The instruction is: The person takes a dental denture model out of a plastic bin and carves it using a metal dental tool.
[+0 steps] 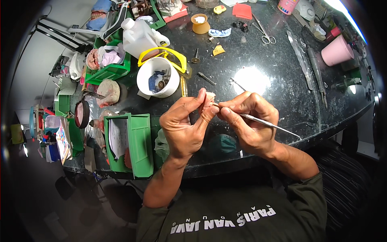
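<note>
Between the thumb and fingers of my left hand (183,121) is a small pink denture piece (208,99), held up above the black bench. My right hand (252,121) grips a thin metal dental carver (266,121) like a pen. One end of the carver meets the denture piece near my left thumb; its other, hooked end points out to the lower right. My fingertips cover part of the denture piece, so its full shape is hidden.
Left of my hands stand a white tub (174,86) with small parts, yellow safety glasses (179,58) and a green bin (141,149). Scissors (267,38), a rotary handpiece (315,68) and a pink cup (338,50) lie or stand farther right. A loose bur (206,78) rests ahead.
</note>
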Motion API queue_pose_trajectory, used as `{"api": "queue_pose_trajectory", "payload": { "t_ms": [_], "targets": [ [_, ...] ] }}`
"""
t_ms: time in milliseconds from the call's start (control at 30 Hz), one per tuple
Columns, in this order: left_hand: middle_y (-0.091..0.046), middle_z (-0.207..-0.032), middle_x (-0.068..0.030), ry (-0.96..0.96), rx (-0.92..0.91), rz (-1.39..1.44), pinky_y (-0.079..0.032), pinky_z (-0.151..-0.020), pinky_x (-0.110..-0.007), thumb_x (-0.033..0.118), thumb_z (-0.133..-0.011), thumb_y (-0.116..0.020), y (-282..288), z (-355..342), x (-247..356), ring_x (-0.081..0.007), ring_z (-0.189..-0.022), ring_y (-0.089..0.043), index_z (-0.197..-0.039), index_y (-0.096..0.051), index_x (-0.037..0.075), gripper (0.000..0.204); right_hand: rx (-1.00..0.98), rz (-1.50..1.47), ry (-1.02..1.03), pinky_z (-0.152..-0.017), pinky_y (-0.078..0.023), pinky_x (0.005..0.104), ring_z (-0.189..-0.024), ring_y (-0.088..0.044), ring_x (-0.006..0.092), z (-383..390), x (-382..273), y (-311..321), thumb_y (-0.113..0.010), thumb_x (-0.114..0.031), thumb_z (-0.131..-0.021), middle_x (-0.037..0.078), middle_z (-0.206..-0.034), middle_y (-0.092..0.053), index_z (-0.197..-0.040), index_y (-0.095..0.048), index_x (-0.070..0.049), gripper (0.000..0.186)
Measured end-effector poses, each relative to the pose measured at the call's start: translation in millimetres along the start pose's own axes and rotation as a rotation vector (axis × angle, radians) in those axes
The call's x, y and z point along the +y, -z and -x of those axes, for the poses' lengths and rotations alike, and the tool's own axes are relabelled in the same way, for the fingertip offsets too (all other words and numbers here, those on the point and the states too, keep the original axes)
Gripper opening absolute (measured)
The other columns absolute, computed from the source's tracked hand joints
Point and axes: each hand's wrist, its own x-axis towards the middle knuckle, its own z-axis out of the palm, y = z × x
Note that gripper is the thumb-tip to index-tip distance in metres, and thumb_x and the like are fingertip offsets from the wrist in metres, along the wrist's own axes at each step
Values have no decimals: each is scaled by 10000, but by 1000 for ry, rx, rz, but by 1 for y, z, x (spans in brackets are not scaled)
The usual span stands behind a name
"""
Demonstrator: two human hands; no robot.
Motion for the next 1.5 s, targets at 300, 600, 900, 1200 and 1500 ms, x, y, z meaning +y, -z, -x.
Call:
{"api": "queue_pose_trajectory", "payload": {
  "t_ms": [300,600,900,1200,1500],
  "targets": [
    [-737,-966,-119,-43,11,-46,-576,-890,-296,-72,-820,-805,-1,-1,1,-166,-922,-718,-1098,-757,-9,288,0,-6,-56,-667,-574,271,-773,-721,163,-1,1,0,-732,82,-871,175,-859,-722,-803,-603,33,153],
    [-737,-942,-117,-47,-27,-72,-578,-851,-273,-75,-818,-805,4,-1,1,-163,-886,-719,-1085,-762,-15,277,-122,49,-58,-654,-568,273,-775,-728,164,-8,-2,9,-755,51,-865,179,-851,-739,-743,-613,37,188],
    [-735,-988,-120,11,-8,82,-576,-825,-253,-77,-824,-802,2,-1,-3,-147,-899,-708,-1151,-741,-1,341,-3,-59,-7,-695,-580,272,-797,-719,161,1,0,-2,-722,73,-894,176,-883,-719,-841,-606,34,133],
    [-737,-968,-122,-37,-4,-8,-583,-859,-277,-82,-814,-806,2,-2,-2,-170,-911,-722,-1094,-756,-6,294,-6,-38,-124,-706,-582,279,-807,-721,165,-1,-3,0,-734,61,-889,168,-888,-722,-825,-623,40,130],
    [-726,-991,-115,-116,-82,-129,-556,-948,-311,-114,-816,-786,7,-2,-4,-152,-902,-701,-1106,-753,-9,310,-97,22,-83,-651,-567,270,-750,-714,155,-7,-4,9,-751,42,-873,174,-832,-739,-767,-628,40,163]
  ]
}}
